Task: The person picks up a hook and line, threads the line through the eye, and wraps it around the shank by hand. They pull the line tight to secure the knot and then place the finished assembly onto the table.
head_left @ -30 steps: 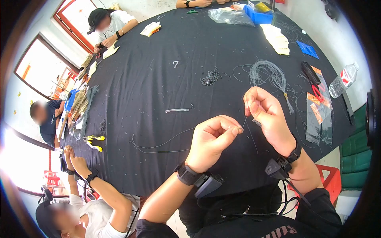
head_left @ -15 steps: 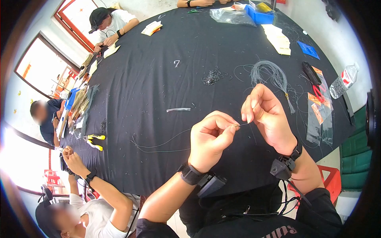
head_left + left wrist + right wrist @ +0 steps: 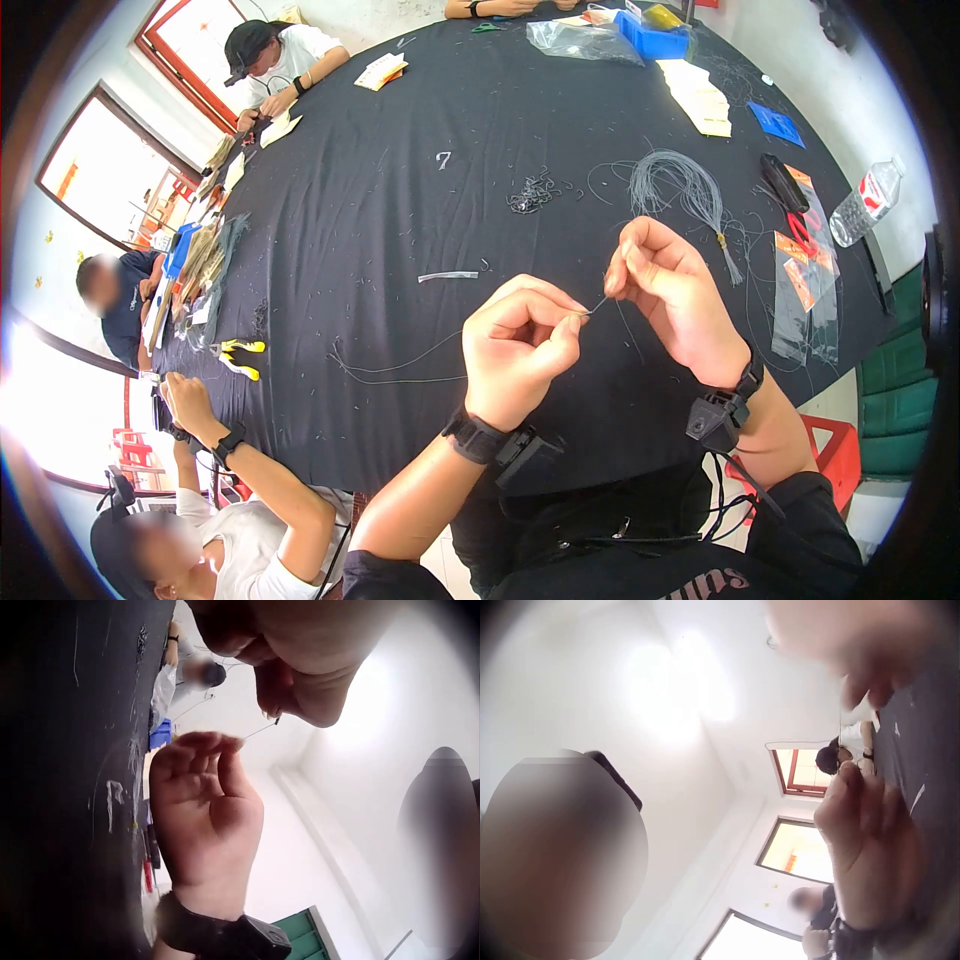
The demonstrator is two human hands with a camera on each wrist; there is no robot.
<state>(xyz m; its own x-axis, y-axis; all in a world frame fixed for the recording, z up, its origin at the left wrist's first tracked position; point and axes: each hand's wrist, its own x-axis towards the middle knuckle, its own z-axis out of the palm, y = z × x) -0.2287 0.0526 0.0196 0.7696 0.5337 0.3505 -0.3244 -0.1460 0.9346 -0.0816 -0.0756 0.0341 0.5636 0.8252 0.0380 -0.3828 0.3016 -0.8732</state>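
My left hand (image 3: 522, 350) pinches a thin grey fishing line (image 3: 597, 306) between thumb and forefinger, above the table's front part. A small dark tip (image 3: 277, 721) pokes out of that pinch in the left wrist view. Just to the right, my right hand (image 3: 685, 305) pinches the same line, stretched over a short gap between both sets of fingertips. A long loop of line (image 3: 400, 381) trails left from my left hand over the cloth. In the right wrist view, a small curved wire (image 3: 771, 643) shows beside my right hand. A heap of dark fish hooks (image 3: 535, 192) lies beyond.
A tied hank of line (image 3: 712, 205) lies beyond my right hand. Red-handled scissors (image 3: 800, 235), clear plastic bags (image 3: 805, 325) and a water bottle (image 3: 866, 203) are at the right. A clear tube (image 3: 448, 275) lies mid-table; yellow-handled pliers (image 3: 240, 362) lie left. Other people sit around.
The hands moved close at half a second ago, line straight between them. Since then my left hand has shifted left and the line now slants up to my right fingertips.
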